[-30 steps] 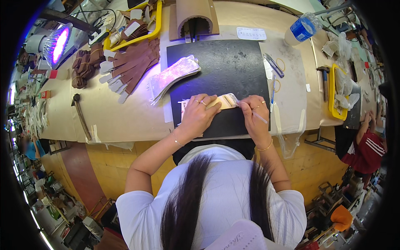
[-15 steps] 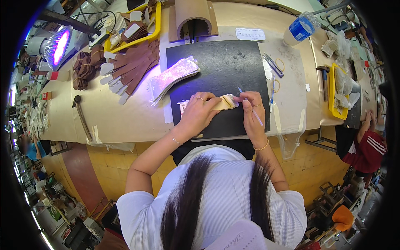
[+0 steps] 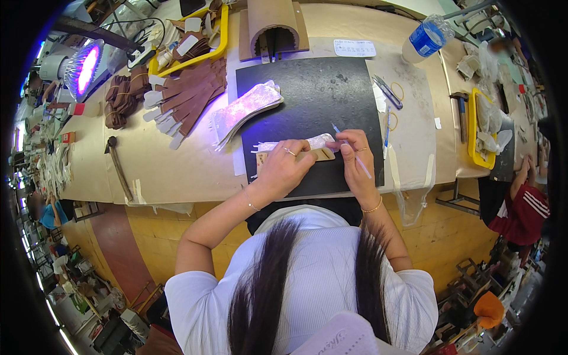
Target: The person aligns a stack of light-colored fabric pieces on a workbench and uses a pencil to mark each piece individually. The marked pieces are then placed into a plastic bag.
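Note:
My left hand (image 3: 283, 168) is closed over a tan, flat template-like piece (image 3: 325, 154), pressing it down on the black mat (image 3: 319, 89). Along its far edge shows a pale, shiny strip (image 3: 322, 140); how the two are joined is hidden by my fingers. In my right hand (image 3: 357, 155) is a slim pen (image 3: 362, 166) with a clear barrel, its blue tip pointing up and away. The right fingertips sit at the right end of the strip. Farther left on the mat, a stack of pale curved strips (image 3: 251, 106) lies under purple light.
A lit lamp (image 3: 83, 70) hangs at the left. Brown leather strips (image 3: 186, 97) fan out before a yellow tray (image 3: 224, 29). A hammer (image 3: 118, 168) lies at left, scissors (image 3: 387, 92) at right, and a water bottle (image 3: 425, 41) stands behind them.
The tan piece has tilted toward me under my left hand, so more of the pale strip shows beyond it. My right hand has shifted slightly, still holding the pen.

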{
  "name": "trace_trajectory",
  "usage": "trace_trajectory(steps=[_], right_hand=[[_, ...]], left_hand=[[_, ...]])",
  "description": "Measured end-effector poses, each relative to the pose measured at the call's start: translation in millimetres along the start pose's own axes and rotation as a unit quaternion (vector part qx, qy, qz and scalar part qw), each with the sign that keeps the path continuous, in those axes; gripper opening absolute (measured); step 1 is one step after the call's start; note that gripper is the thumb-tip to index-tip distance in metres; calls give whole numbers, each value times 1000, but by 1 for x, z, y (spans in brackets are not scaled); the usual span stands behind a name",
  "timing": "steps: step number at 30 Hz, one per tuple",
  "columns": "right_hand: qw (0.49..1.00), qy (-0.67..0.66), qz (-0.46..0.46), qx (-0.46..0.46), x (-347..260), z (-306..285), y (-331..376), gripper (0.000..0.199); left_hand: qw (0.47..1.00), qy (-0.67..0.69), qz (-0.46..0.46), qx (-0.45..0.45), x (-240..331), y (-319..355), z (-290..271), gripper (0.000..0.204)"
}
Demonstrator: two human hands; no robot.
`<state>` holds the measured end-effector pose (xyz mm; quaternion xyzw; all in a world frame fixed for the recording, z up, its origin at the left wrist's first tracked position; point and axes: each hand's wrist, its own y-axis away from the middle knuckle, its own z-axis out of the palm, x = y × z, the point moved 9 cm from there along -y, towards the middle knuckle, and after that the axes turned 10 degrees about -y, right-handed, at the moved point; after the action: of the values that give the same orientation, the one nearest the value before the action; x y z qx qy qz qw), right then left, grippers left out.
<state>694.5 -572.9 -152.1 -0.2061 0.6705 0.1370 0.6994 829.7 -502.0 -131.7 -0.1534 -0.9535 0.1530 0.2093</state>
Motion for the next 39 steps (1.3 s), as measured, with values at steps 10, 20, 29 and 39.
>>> trace_trajectory(steps=[10, 20, 29, 39], right_hand=[[996, 82, -43, 1, -1, 3, -2, 22], [986, 133, -96, 16, -15, 0, -2, 19], [995, 66, -36, 67, 1, -14, 7, 18], [989, 146, -23, 20, 3, -7, 0, 30]], left_hand=[[994, 0, -109, 20, -29, -4, -74, 21], [976, -107, -180, 55, -128, -13, -89, 26], [999, -7, -31, 1, -32, 5, -24, 24], [999, -30, -15, -8, -16, 2, -1, 26]])
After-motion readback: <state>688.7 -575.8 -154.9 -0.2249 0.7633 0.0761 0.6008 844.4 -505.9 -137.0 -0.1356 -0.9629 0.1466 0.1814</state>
